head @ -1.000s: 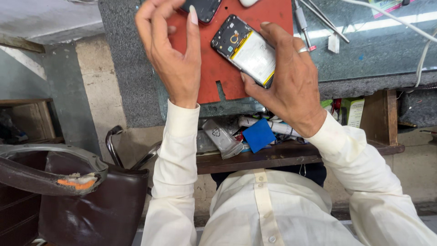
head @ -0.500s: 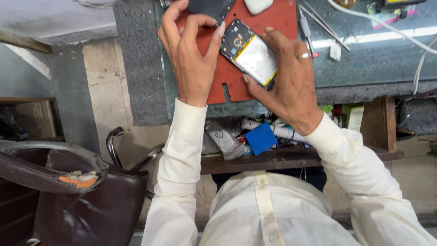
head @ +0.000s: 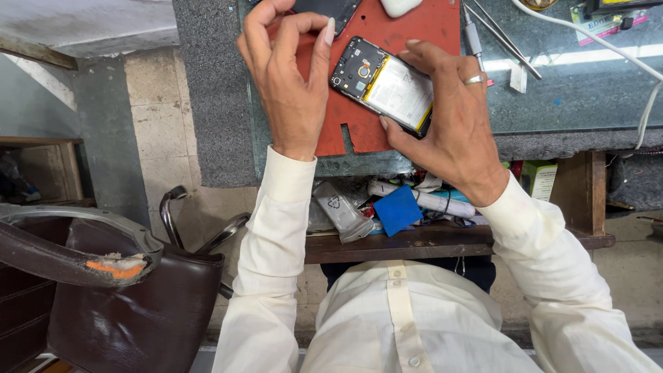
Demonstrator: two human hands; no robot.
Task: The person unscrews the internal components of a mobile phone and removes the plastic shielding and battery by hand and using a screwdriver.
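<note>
- Nearest us, below both wrists, the wooden under-shelf [head: 428, 242] holds a blue square pad [head: 398, 210] and a grey plastic pouch [head: 342, 211]; we leave that clutter alone.
- Our right hand [head: 452, 131] grips the opened black smartphone with its back cover off [head: 383, 86], thumb under the lower edge and fingers curled over the far side. We judge it best to keep this grip on the frame edges only, off the white battery and the exposed board.
- Our left hand [head: 286, 83] holds nothing we can see; its fingers are bunched narrow, thumb and fingertips drawn together, just left of the phone's camera end. Whether a small part sits pinched there, we cannot tell. We bring the fingertips in lightly.
- Under both hands lies the red-orange rubber work mat [head: 407, 27], good to stay low over, we think, so nothing small drops far.
- Beyond the right hand, metal tweezers [head: 501, 38] and a white cable [head: 587, 45] rest on the glass bench top [head: 573, 97].
</note>
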